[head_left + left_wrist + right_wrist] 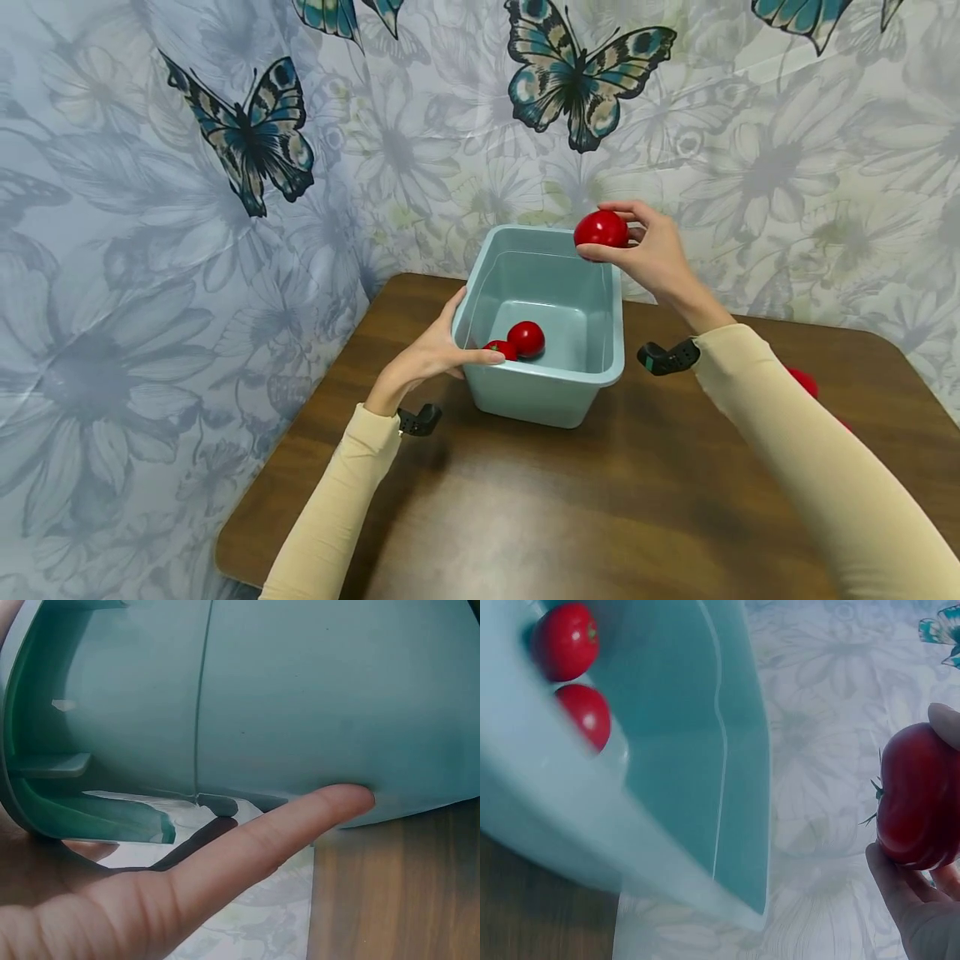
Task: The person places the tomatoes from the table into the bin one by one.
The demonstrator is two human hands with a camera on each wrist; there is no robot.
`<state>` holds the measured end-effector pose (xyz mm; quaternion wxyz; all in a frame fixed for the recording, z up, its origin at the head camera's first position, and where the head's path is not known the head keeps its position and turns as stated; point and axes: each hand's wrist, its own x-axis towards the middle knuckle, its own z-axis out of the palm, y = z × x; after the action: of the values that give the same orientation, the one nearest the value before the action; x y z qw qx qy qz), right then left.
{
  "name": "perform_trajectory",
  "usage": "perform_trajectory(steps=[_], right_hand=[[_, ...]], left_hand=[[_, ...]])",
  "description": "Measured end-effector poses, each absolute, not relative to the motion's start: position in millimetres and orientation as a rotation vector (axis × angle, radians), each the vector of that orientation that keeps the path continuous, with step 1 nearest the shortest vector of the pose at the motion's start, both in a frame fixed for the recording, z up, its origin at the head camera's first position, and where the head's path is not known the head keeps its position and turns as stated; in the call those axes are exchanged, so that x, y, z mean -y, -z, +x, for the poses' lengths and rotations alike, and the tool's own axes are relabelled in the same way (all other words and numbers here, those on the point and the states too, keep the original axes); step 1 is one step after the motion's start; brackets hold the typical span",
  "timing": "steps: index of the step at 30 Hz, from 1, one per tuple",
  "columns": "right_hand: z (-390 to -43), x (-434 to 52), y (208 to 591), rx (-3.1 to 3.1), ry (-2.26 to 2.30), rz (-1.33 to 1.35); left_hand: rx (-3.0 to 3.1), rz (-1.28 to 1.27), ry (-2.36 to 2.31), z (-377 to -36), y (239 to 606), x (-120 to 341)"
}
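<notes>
A light teal plastic bin (551, 383) stands on the table, with two red tomatoes inside: one tomato (526, 339) in plain sight, the other tomato (498, 349) partly behind the near left rim. At that corner my left hand (431, 350) grips the bin, thumb over the rim and fingers along the outer side; in the left wrist view a finger (262, 840) lies against the outer wall. Above the bin's far right corner, my right hand (651, 250) holds a third tomato (600, 233) between thumb and fingers. Its green stem shows in the right wrist view.
More red items, one of them a red round thing (802, 382), lie on the table at the right, mostly hidden by my right sleeve. The brown wooden table (510, 508) meets a butterfly-patterned wall covering (420, 167) close behind the bin.
</notes>
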<state>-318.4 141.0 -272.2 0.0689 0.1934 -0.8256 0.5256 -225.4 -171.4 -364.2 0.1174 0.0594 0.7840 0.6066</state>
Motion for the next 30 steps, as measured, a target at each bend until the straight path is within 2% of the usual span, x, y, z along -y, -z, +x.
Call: perform_trajectory(steps=[11,30], right_hand=[[-323.8,-120.2,282.1,2.4,-1.744,0.583],[-328.1,-99.2,299.9,2.474,-1.72,0.538]], left_hand=[[-2.287,0.192,-1.795,-220.2,366.3,172.6],[-2.291,0.219,-1.79,-223.5,367.7,174.1]])
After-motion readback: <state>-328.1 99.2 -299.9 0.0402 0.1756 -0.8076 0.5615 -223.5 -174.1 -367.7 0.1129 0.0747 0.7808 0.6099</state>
